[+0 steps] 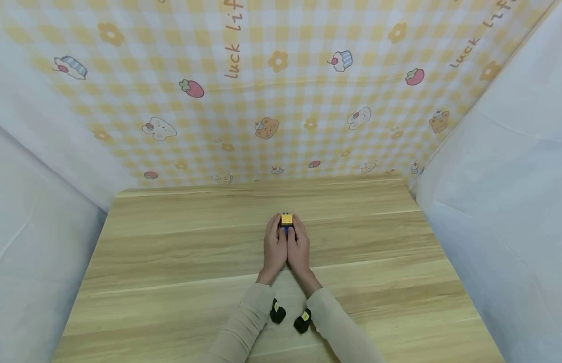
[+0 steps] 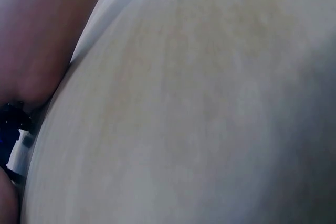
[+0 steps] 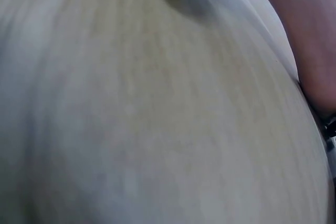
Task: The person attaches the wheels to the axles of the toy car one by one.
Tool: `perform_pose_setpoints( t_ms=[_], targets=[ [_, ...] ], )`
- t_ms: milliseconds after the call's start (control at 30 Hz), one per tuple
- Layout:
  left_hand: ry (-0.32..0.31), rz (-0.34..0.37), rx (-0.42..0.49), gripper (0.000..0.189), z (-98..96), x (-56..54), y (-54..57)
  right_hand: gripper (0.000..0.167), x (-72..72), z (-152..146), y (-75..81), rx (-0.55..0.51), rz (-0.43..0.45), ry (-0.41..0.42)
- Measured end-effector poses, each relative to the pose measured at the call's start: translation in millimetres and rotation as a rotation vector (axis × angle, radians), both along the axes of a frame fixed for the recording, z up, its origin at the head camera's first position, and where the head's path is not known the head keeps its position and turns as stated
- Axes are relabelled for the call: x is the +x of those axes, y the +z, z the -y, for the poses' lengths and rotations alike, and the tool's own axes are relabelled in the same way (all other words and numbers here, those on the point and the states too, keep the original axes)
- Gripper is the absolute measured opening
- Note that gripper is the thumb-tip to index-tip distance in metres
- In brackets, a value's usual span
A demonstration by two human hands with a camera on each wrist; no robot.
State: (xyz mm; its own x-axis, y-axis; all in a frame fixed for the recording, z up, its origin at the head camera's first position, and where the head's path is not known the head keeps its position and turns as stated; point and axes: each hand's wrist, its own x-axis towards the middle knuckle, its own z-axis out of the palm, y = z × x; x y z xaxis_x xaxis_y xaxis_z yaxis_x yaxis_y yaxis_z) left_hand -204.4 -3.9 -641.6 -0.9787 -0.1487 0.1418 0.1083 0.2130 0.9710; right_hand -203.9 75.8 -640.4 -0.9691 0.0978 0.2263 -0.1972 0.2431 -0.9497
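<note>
Near the middle of the table, both hands cup a small toy with a yellow block-like top and a blue body [image 1: 286,220]. The left hand [image 1: 275,248] lies along its left side, the right hand [image 1: 298,249] along its right, with both thumbs at the near side. Fingers hide most of the toy's sides; two small dark bits stick out at its far end. In the left wrist view, a dark blue part of the toy [image 2: 8,135] shows at the left edge below the hand. The right wrist view catches the hand's edge [image 3: 315,51] and a sliver of something dark.
A wood-grain table [image 1: 172,242] spreads around the hands. Behind it hangs a yellow checked cloth [image 1: 308,101] with printed bears and strawberries; white cloth [image 1: 503,191] hangs at the sides. Black wrist-worn devices [image 1: 277,311] sit at both sleeve cuffs, low over the table.
</note>
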Motion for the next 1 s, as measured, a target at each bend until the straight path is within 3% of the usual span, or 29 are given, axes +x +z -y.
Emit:
perform_pose_setpoints(
  t_ms=[800,1000],
  targets=[
    [0.008,-0.039,0.051,0.041,4.4,1.9,2.6,0.047,-0.2,2.0,-1.4,-0.028,0.02,0.02],
    [0.019,-0.021,0.094,0.042,3.3,4.0,2.4,0.049,0.7,2.5,-3.4,-0.055,0.038,0.014]
  ],
)
